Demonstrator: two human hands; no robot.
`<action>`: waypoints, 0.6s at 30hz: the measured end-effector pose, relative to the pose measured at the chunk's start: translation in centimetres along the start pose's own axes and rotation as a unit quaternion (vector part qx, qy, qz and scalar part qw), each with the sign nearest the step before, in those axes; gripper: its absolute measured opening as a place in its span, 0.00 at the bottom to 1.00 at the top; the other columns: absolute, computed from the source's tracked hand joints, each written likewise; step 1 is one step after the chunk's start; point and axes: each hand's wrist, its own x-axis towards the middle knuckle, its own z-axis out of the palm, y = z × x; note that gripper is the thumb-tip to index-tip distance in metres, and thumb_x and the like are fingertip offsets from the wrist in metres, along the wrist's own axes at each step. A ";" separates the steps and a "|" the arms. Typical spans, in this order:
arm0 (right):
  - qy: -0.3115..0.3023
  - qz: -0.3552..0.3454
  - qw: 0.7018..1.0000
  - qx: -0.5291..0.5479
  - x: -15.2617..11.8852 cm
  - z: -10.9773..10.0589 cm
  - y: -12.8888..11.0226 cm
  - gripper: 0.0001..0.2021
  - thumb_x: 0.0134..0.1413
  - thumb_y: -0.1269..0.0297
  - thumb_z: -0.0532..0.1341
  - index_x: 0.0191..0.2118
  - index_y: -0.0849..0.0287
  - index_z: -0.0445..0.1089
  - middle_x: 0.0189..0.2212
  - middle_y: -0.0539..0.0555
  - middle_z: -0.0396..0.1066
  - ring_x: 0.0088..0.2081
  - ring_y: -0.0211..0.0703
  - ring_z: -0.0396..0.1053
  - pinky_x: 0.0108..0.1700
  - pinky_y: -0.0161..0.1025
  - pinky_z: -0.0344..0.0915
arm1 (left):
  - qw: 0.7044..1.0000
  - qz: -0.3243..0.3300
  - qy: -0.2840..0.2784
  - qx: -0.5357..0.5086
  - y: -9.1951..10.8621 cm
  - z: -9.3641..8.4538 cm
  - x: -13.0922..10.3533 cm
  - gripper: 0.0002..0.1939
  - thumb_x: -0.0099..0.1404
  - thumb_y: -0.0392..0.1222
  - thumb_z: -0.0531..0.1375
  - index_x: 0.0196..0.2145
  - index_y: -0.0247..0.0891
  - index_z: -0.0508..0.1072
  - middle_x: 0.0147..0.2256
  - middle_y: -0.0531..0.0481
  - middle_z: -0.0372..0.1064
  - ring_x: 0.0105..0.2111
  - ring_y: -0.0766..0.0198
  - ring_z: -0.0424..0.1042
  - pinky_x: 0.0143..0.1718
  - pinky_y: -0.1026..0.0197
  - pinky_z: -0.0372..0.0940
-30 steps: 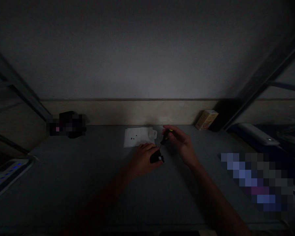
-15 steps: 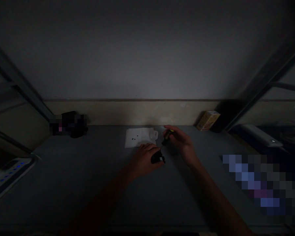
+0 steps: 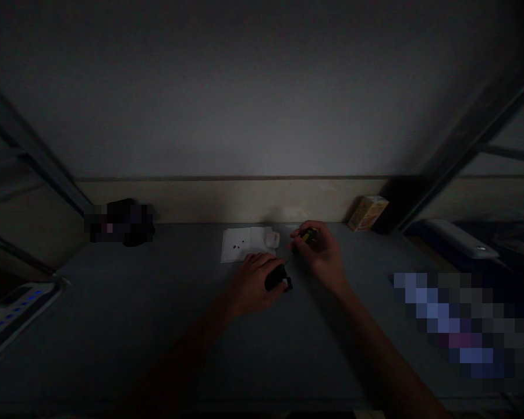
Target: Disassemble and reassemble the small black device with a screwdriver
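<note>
My left hand (image 3: 254, 284) is closed around a small black device (image 3: 276, 278), holding it just above or on the grey tabletop; I cannot tell which. A small light patch shows at the device's right end. In my right hand (image 3: 322, 251) is a screwdriver (image 3: 306, 235) with a black and yellow handle, its thin shaft slanting down and left to the device. Whether the tip touches is too dark to tell. Behind my left hand lies a white sheet of paper (image 3: 244, 241) with several tiny dark pieces, perhaps screws, and a small pale container (image 3: 272, 239) at its right edge.
A yellow box (image 3: 367, 213) stands against the wall at the back right. Dark, partly blurred items (image 3: 131, 224) lie at the back left. A tablet-like device (image 3: 15, 317) is at the left edge, and a pale oblong case (image 3: 460, 238) lies at the right.
My right hand has turned its grip on the screwdriver, so more of the yellow on its handle shows. The black device has tilted slightly in my left hand.
</note>
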 end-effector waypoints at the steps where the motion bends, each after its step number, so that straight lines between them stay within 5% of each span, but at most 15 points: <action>1: -0.003 -0.001 1.000 -0.003 0.0 0.0 0.0 0.12 0.58 0.62 0.69 0.43 0.51 0.67 0.37 0.50 0.75 0.32 0.41 0.75 0.37 0.41 0.72 | 1.000 0.003 -0.001 0.003 0.0 -0.1 0.0 0.24 0.69 0.48 0.64 0.61 0.44 0.69 0.56 0.46 0.71 0.57 0.51 0.68 0.62 0.46 0.60; 18: -0.023 -0.026 0.998 -0.058 -0.4 0.4 1.4 0.10 0.60 0.62 0.67 0.45 0.50 0.67 0.38 0.51 0.74 0.34 0.41 0.75 0.39 0.42 0.73 | 1.000 0.007 -0.009 -0.005 -0.2 0.2 0.0 0.20 0.67 0.45 0.65 0.56 0.44 0.72 0.55 0.45 0.72 0.56 0.51 0.69 0.62 0.45 0.62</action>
